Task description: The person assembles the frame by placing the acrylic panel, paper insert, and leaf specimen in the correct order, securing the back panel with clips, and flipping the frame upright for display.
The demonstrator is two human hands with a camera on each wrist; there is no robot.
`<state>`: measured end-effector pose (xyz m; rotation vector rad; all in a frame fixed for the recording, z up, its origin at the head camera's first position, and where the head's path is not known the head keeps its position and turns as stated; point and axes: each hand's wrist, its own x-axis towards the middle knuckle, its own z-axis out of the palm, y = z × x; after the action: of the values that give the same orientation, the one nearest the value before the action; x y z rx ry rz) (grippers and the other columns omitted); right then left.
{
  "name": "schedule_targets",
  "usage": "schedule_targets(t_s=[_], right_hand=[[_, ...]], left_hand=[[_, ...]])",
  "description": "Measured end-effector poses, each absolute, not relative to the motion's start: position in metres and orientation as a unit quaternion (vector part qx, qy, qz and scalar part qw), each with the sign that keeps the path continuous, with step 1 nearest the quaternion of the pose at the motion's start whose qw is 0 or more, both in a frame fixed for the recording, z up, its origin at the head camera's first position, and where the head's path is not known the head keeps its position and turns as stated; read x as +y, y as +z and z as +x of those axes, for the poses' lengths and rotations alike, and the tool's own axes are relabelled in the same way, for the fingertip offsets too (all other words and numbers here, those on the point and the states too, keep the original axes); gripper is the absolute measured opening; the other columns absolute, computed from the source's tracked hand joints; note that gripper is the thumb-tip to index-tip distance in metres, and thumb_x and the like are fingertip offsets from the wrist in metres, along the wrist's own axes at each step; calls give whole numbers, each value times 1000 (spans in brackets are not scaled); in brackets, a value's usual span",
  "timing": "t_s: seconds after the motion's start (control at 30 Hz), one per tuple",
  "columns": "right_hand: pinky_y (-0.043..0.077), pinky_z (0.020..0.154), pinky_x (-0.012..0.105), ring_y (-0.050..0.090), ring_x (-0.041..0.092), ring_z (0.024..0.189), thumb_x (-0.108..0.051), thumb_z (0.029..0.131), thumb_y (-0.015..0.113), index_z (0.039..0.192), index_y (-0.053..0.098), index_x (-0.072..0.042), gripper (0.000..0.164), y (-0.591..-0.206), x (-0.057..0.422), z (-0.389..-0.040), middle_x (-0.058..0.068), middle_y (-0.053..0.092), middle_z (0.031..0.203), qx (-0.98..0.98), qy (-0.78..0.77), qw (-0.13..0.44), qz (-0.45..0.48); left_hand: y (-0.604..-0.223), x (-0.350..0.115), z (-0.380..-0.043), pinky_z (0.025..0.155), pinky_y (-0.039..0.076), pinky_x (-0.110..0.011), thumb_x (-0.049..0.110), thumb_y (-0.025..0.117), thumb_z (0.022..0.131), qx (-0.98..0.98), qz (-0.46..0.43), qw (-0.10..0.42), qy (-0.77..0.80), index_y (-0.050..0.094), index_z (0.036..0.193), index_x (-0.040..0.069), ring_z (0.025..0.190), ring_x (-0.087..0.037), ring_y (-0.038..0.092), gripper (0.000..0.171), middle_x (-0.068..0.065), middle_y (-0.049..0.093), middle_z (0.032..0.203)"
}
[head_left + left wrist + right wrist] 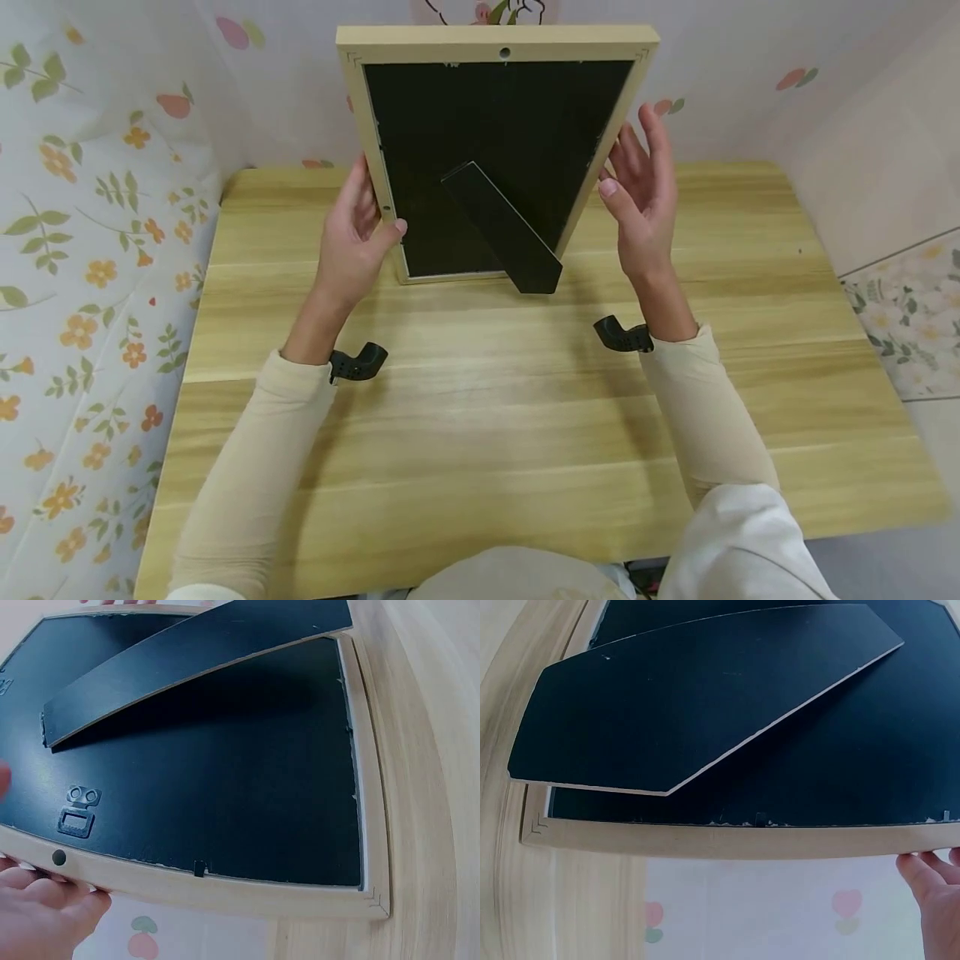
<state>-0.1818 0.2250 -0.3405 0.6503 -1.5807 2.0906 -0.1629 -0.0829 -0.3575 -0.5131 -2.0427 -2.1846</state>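
Note:
A picture frame (497, 43) with a light wood border stands tilted on the table, its black back panel (442, 117) facing me. The black easel leg (510, 229) juts out slantwise from that panel, toward the lower right. At the left side, my left hand (352, 229) grips the border, thumb over the back and fingers on the outer side. My right hand (645, 196) is at the opposite side, its fingertips right at the outer edge and its thumb away from the panel. A metal hanger (78, 811) shows on the back in the left wrist view. The frame's front is hidden.
The wood-grain table (480, 433) lies beneath the frame and both forearms. Behind it rises a white wall covering (277, 92) with fruit prints, and a flowered sheet (97, 292) hangs along the left. Dark wrist mounts (360, 362) stick out from both sleeves.

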Motion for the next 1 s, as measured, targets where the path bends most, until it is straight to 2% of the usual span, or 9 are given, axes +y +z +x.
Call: schedule_targets(t_s=[0.27,0.47,0.67,0.83,1.0], right_hand=[[39,108,47,42,33,137,2,82,52,147,29,10,69,-342,227,-173,22,42,149,-590,737,231,235],[44,103,46,44,33,136,1,82,51,147,31,9,68,-342,227,-168,21,44,147,-589,739,235,228],[45,102,46,43,35,137,4,81,50,146,31,9,68,-343,228,-169,23,43,147,-569,750,234,243],[46,102,44,43,35,136,-4,83,60,145,34,7,68,-347,230,-167,22,44,147,-571,745,239,251],[44,104,44,47,32,132,-2,81,62,132,45,4,54,-352,229,-161,17,52,138,-602,723,241,238]], left_hand=[[-356,-82,-164,107,41,-36,-5,53,94,-734,-103,86,-666,28,152,1,137,-19,44,63,-12,42,151],[-349,-80,-166,96,50,-32,-5,57,93,-787,-59,103,-606,46,142,1,124,-19,57,50,-15,58,136],[-350,-80,-166,96,50,-33,-8,56,93,-789,-78,120,-597,47,136,-2,123,-19,58,45,-16,61,131],[-355,-81,-163,94,51,-33,-9,56,92,-787,-99,145,-592,48,134,-4,121,-19,60,42,-15,62,129],[-358,-81,-161,92,52,-32,-9,57,92,-790,-108,157,-583,49,133,-4,118,-20,62,42,-15,62,126]])
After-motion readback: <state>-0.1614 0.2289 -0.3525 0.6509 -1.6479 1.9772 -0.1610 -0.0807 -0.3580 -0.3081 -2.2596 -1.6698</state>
